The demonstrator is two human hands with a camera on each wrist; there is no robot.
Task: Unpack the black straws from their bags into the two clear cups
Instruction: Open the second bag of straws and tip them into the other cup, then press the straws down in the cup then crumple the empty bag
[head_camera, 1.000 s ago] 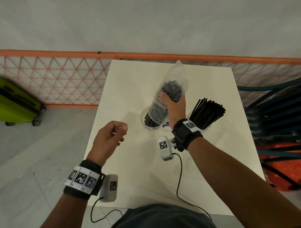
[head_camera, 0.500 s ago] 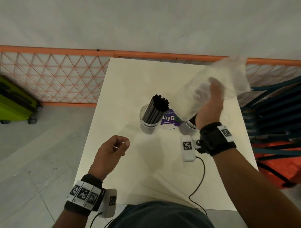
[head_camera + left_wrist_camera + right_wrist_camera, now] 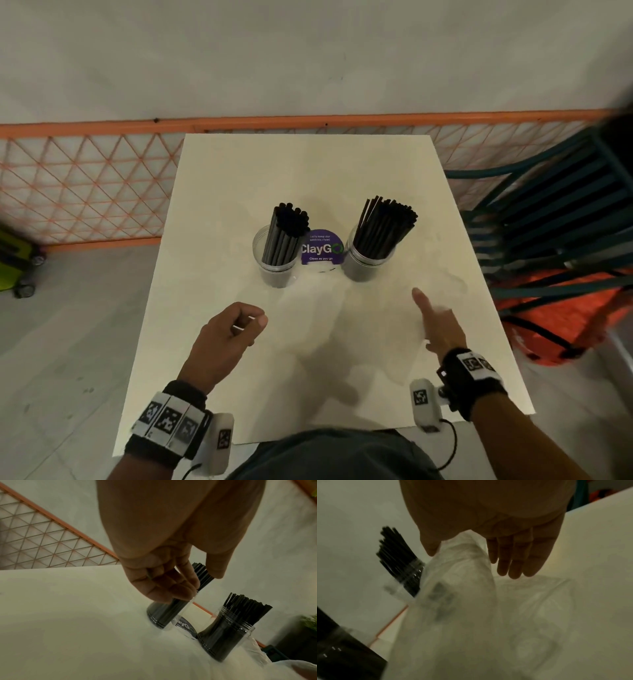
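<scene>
Unbagged since a moment ago, black straws [image 3: 383, 229] fill both clear cups [image 3: 277, 274] ahead of the hands. Right hand [image 3: 442, 329] spread, empty bag [image 3: 458, 588] seemingly loose beneath it. Left hand [image 3: 222, 339] curled; holding anything, I cannot tell. Unpacking looks done.

- Purple sign [image 3: 322, 249] on the tabletop [image 3: 308, 178]: "ClayGo" in large letters, "Clean as you go" beneath.
- The small line above is too blurred to read.
- Dark print on the plastic bag [image 3: 440, 595] is unreadable.
</scene>
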